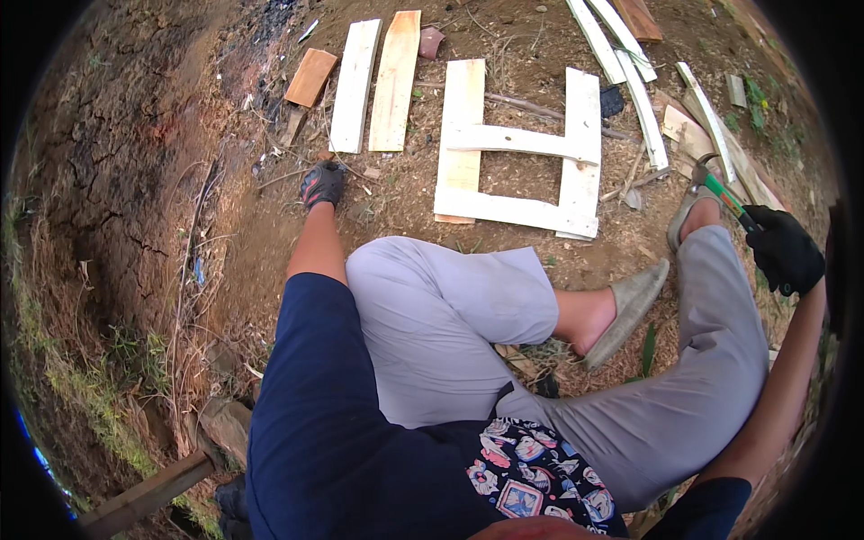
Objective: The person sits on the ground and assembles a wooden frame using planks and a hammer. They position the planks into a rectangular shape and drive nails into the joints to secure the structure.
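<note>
My right hand [786,250], in a black glove, grips a claw hammer [727,200] by its green and orange handle, the dark head beside my right shoe. My left hand [322,184], in a dark glove with red marks, is low over the soil at the near end of two loose boards. It looks closed, its fingertips hidden; what it holds cannot be made out. Between my hands lies a wooden frame of two upright boards [580,117] and two crosspieces, the middle crosspiece [522,141] and the near crosspiece [513,211], resting across them.
A pale board [355,85] and a pointed board [394,85] lie left of the frame, beside a short brown block [310,77]. Several long strips [642,108] lie at the right. My bent legs and grey shoe [627,310] are close to the frame.
</note>
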{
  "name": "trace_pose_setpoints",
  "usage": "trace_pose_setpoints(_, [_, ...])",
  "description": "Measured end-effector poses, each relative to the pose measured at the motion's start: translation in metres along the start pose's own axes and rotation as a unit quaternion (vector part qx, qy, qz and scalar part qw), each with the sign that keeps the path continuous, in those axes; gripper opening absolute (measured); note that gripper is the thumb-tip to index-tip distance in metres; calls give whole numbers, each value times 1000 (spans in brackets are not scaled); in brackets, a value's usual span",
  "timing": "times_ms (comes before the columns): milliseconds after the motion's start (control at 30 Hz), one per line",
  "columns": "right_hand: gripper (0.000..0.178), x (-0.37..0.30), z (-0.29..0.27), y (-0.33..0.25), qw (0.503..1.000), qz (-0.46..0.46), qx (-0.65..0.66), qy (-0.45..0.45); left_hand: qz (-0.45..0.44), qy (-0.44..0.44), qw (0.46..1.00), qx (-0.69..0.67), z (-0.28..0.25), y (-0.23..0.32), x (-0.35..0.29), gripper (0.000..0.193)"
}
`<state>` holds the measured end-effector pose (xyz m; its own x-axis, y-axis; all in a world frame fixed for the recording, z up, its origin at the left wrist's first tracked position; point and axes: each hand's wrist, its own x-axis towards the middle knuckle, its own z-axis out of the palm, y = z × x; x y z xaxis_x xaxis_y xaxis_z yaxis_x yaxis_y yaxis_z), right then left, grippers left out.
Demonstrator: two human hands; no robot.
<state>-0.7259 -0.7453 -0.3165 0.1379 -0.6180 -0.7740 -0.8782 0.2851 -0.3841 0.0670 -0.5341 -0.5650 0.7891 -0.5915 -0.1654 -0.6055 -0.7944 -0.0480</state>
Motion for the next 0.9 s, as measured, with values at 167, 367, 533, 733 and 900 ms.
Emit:
trace_pose_setpoints(167, [50, -26, -4, -18, 999, 39, -4, 5, -9, 23, 998, -53, -1, -1, 6, 41])
trace_pose_setpoints(367, [43, -4, 9, 3, 1000, 0, -29, 7, -8, 125, 964, -233, -60, 19, -10, 37])
trace_pose_setpoints(533, [41, -24, -2, -15, 996, 26, -89, -1, 49, 40, 802, -594, -85, 99, -15, 21])
trace_pose_setpoints(733, [48, -23, 3, -1, 999, 21, -40, -5, 170, -124, 730, -650, -88, 234, -116, 23])
trace_pose_setpoints(900, [49, -19, 5, 8, 1000, -5, -14, -9, 236, -242, 794, -506, -50, 295, -166, 32])
